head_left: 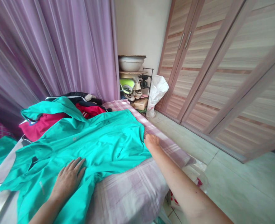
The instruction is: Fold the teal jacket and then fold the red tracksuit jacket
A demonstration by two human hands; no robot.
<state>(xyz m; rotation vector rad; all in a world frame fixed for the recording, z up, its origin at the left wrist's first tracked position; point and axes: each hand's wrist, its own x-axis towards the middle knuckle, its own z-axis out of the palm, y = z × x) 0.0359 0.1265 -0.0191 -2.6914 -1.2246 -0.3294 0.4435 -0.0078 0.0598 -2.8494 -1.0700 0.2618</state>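
- Teal jacket (93,143), spread over the cloth-covered surface (125,189) right in front of the person; its front is wrinkled, one sleeve is thrown over a crimson garment (43,124), and the other trails toward the near side;
- Left hand (68,175) lies flat on the jacket, palm down, fingers a little apart, grasping nothing that I can make out; it seems to steady the fabric;
- Right hand (151,141) is clenched at the jacket's edge, on the end toward the wardrobe (205,62); it looks to be pinching the hem, though the fingertips are hidden from me;
- What could go wrong, as I judge it: a hard pull by the right hand, with the left pressing only lightly, could drag the whole jacket askew; the slick-looking fabric would make that easier;
- The sleeve on the crimson garment could catch and pull that pile along, since the two overlap;
- Creases under the left palm might get pressed in rather than smoothed out; uneven tension between the hands would cause it;
- The gripped end lies near the surface's edge, so cloth let go there could slump toward the floor (240,180)
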